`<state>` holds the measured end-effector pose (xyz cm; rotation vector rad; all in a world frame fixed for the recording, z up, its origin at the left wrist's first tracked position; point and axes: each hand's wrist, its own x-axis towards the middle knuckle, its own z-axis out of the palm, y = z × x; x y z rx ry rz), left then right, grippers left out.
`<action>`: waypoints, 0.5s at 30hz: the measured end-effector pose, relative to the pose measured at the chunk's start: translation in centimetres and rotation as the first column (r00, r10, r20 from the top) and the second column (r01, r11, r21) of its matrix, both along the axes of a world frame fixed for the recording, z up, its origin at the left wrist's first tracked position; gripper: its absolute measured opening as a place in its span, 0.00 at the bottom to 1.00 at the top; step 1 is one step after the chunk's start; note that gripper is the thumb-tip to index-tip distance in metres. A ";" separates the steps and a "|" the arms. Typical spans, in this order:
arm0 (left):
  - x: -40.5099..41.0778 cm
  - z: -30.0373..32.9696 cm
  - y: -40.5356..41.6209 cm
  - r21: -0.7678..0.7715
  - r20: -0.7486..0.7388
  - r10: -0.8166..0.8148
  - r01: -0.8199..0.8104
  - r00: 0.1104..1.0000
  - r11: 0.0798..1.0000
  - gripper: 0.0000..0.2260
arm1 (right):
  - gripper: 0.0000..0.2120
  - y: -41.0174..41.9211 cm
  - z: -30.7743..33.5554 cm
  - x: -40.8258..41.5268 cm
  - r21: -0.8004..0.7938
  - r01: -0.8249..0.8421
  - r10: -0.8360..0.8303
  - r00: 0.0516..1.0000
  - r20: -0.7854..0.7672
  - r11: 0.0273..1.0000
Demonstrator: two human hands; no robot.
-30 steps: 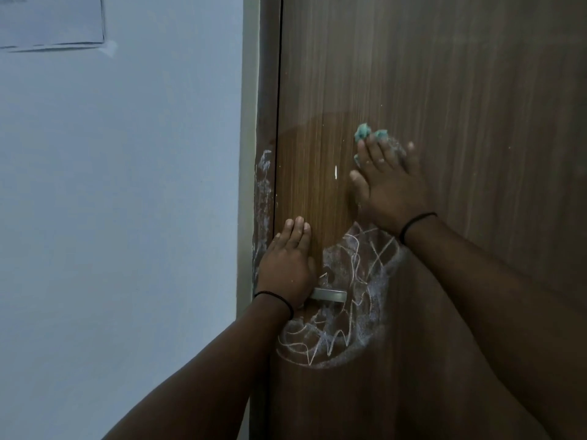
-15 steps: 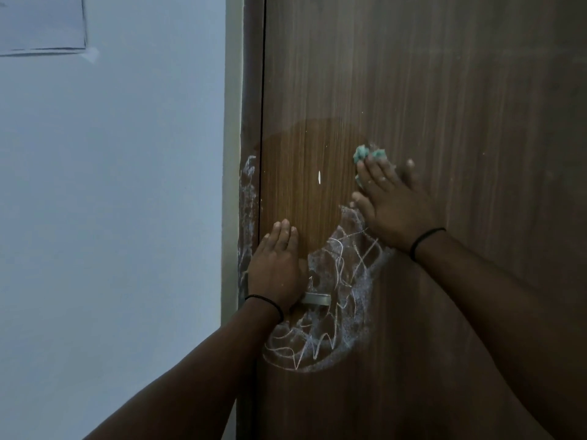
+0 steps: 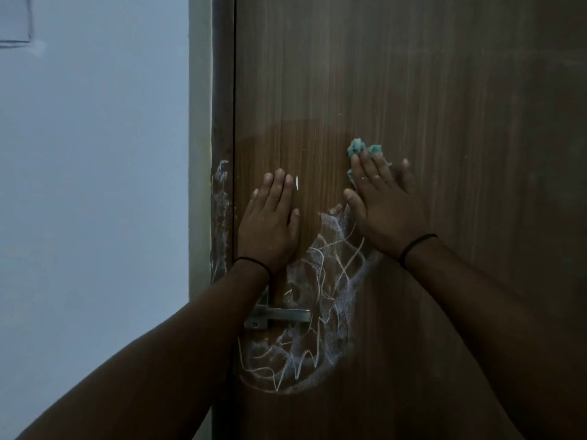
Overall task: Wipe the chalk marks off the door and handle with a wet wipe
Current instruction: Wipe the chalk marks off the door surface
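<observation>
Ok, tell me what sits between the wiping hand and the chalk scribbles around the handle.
Nothing visible does. The right hand presses the wet wipe flat on the door, just above the chalk marks. Only bare wood lies between. The left hand rests off to the side, above the handle.

A pale blue wall [image 3: 95,185] bears a paper sheet [image 3: 14,20] at upper left.

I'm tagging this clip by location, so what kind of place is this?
Probably an indoor doorway in a home or office; which one, the picture doesn't show. A brown wood-grain door with a metal lever handle sits in its frame beside a plain painted wall with a sheet of paper stuck on it.
</observation>
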<state>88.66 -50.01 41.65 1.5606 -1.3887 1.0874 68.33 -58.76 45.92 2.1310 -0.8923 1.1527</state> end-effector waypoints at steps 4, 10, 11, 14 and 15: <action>-0.2 -0.2 -0.5 -0.052 -0.025 -0.020 0.018 1.000 0.998 0.25 | 0.31 1.2 -0.5 2.4 0.014 -0.070 0.070 0.997 0.013 0.997; -0.3 -0.3 -0.3 -0.065 -0.013 -0.032 0.031 0.999 0.997 0.24 | 0.29 0.1 -4.1 -0.7 0.019 -0.015 0.015 0.999 0.036 1.000; -0.4 -0.3 -0.3 -0.068 -0.016 -0.029 0.028 0.999 0.997 0.24 | 0.30 0.0 -3.6 -0.5 0.035 -0.011 0.008 0.997 0.078 0.999; -0.5 -0.2 -0.3 -0.066 -0.038 -0.034 0.031 0.999 0.997 0.25 | 0.31 1.2 -3.1 1.4 0.039 -0.040 0.037 0.996 0.078 0.998; -0.5 -0.3 -0.3 -0.066 -0.047 -0.040 0.037 0.998 0.997 0.25 | 0.31 1.4 -3.7 1.8 0.029 -0.058 0.057 0.998 0.042 0.998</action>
